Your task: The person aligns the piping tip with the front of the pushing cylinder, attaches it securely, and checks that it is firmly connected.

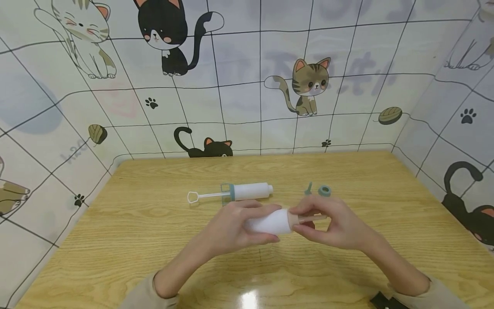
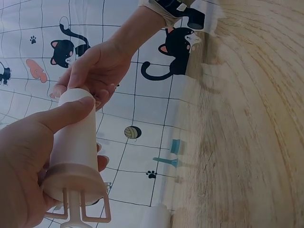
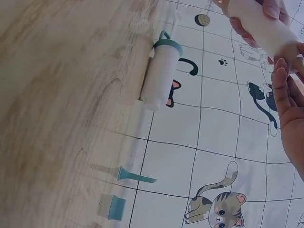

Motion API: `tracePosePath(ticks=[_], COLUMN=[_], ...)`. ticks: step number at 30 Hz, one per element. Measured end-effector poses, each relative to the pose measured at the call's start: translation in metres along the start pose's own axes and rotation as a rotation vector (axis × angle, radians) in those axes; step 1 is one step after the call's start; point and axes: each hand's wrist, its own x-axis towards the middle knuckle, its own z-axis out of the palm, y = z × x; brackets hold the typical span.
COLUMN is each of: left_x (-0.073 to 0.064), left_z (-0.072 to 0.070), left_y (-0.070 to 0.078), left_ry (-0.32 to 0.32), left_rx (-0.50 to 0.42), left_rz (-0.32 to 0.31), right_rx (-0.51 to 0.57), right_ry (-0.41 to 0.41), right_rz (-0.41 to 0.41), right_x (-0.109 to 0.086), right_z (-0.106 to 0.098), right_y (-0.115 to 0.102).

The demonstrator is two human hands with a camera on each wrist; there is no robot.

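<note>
My left hand (image 1: 233,227) grips the white barrel of a large plunger syringe (image 1: 270,223), held above the table and pointing right. Its beige flange (image 2: 76,178) with finger loops shows in the left wrist view, at the end nearer that wrist. At the other end, fingers and thumb of my right hand (image 1: 337,223) pinch the beige cap (image 1: 293,218), from which a slim beige nozzle (image 1: 314,218) sticks out. Behind the hands lies a second white syringe (image 1: 251,191) with a teal collar and its plunger drawn out to the left.
Beyond my right hand, a teal nozzle (image 1: 308,188) stands beside a teal ring cap (image 1: 324,190). The wood-grain table (image 1: 162,180) ends at a cat-printed cloth backdrop (image 1: 239,98) at the back and sides. Something black (image 1: 386,301) shows by the right sleeve.
</note>
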Motion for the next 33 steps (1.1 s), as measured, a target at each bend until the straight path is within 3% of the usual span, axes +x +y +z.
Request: tracePosePath(ticks=[8, 24, 33], left_x=[0.000, -0.002, -0.002], left_z=[0.001, 0.012, 0.013], left_y=[0.003, 0.001, 0.002], left_ry=[0.016, 0.157, 0.117], left_rx=[0.136, 0.300, 0.269], left_rz=[0.053, 0.099, 0.043], right_rx=[0.061, 0.070, 0.061], right_ry=[0.001, 0.032, 0.010], right_rz=[0.036, 0.137, 0.153], right_x=[-0.002, -0.002, -0.003], right_z=[-0.001, -0.005, -0.011], right_y=[0.002, 0.003, -0.001])
